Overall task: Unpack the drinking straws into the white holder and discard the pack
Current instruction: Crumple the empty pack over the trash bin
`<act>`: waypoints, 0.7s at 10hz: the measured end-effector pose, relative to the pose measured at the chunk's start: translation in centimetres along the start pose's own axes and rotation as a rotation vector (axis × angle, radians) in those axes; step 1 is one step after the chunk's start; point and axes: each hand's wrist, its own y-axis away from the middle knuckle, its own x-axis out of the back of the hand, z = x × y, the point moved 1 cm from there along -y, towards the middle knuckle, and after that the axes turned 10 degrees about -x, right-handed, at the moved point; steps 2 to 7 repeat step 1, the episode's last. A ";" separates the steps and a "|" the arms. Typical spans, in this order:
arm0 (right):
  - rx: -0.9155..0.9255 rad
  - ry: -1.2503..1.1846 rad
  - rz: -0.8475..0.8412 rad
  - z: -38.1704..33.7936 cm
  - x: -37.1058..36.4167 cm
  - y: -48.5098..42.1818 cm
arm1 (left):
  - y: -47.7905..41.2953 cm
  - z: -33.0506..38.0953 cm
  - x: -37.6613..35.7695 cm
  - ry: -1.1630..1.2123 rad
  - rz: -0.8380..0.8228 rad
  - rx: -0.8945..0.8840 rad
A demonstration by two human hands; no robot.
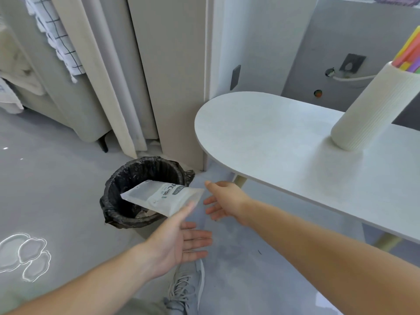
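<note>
The clear, flat straw pack [162, 196] with printed lettering hangs tilted over the rim of the black-lined bin [127, 176] on the floor. Neither hand holds it. My left hand [179, 239] is spread with straight fingers just below and right of the pack. Its thumb tip overlaps the pack's lower corner; I cannot tell if it touches. My right hand [223, 200] is also spread, just right of the pack. Coloured drinking straws [409, 53] stand in the ribbed white holder [372, 105] on the white table [261, 142] at the right.
The bin stands by a beige door frame [175, 87] and the table's rounded left end. A wooden table leg [239, 180] is behind my right hand. My grey shoe [186, 289] is on the grey floor below. A checked cloth [56, 35] hangs at upper left.
</note>
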 end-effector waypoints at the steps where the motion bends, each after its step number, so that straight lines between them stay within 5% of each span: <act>1: 0.000 0.031 -0.002 0.9 1.8 1.3 | 1.1 -0.3 -2.0 -0.111 -0.160 -0.013; 7: 0.000 0.031 -0.002 0.9 1.8 1.3 | 1.1 -0.3 -2.0 -0.111 -0.160 -0.013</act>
